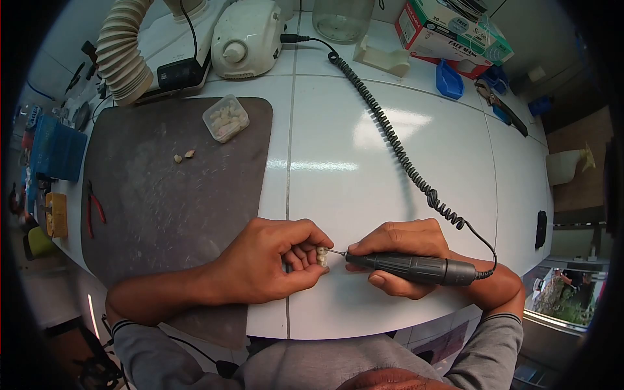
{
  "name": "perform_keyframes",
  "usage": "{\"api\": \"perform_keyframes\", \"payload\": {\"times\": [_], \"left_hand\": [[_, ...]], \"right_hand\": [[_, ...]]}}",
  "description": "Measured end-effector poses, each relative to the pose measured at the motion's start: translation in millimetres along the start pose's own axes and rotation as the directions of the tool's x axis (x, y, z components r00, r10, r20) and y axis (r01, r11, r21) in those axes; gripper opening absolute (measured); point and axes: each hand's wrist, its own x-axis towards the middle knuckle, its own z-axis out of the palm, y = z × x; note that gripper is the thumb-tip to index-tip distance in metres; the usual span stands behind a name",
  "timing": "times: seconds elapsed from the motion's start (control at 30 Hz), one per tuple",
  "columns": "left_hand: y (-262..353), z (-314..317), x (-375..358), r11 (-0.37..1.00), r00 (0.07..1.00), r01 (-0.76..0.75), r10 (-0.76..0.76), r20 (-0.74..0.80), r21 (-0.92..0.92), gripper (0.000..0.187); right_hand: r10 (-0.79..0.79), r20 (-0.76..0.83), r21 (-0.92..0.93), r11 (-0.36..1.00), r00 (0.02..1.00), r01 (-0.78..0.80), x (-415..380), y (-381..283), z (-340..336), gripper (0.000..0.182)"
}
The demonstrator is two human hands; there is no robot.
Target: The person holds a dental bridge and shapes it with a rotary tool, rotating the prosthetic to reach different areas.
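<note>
Between the thumb and fingertips of my left hand (270, 260) is a small cream-coloured dental bridge (322, 256), partly covered by the fingers. My right hand (406, 250) wraps round a black rotary handpiece (416, 266), held like a pen and pointing left. Its thin metal bur (336, 251) reaches to the upper part of the dental bridge and seems to touch it. From the handpiece's rear end a black coiled cord (396, 140) runs up to a white control box (247, 39).
A dark mat (175, 214) covers the left of the white table (364, 201). On it are a clear tub (225, 118) of pale pieces, two loose pieces (184, 156) and red-handled pliers (95, 208). A ribbed hose (123, 55) hangs at upper left; mask boxes (448, 42) stand at upper right.
</note>
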Motion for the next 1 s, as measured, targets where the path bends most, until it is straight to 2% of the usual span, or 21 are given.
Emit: {"api": "perform_keyframes", "payload": {"times": [1.0], "left_hand": [[0.5,0.1,-0.1,1.0,1.0,0.006,-0.006,0.017,0.013,0.03]], "right_hand": [[0.014,0.015,0.002,1.0,1.0,-0.014,1.7,-1.6,-0.9,0.034]]}}
